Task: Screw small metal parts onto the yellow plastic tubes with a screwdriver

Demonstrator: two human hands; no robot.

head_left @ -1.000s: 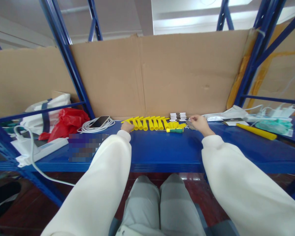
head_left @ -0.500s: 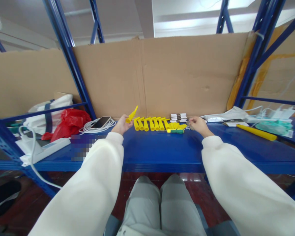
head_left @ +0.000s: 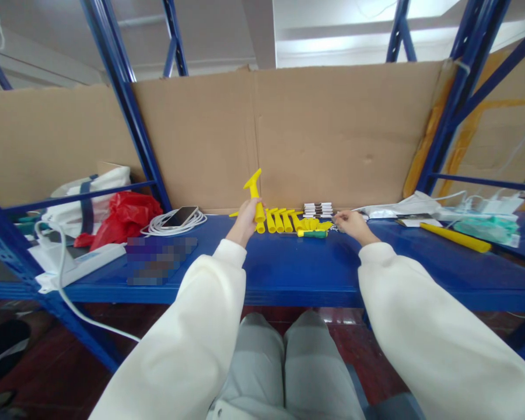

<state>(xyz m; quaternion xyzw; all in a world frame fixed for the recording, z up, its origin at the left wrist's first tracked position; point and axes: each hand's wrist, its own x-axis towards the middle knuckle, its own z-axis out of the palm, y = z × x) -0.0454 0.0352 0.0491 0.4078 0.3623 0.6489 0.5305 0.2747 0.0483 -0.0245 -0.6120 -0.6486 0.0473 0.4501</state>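
My left hand grips a yellow plastic handle piece and holds it upright above the blue shelf. Just right of it, a row of several more yellow pieces lies on the shelf against the cardboard. A green-and-yellow screwdriver lies in front of the row. My right hand rests at the row's right end, fingers pinched on a small dark item I cannot make out. A stack of small white parts sits behind it.
A phone on a coiled white cable, a red bag and a white power strip lie left. A long yellow tool, white wrapping and a teal packet lie right. A cardboard sheet backs the shelf between blue uprights.
My left hand took the leftmost yellow piece from the row, lifted it and carried it right, turning it upright. My right hand stayed at the row's right end.
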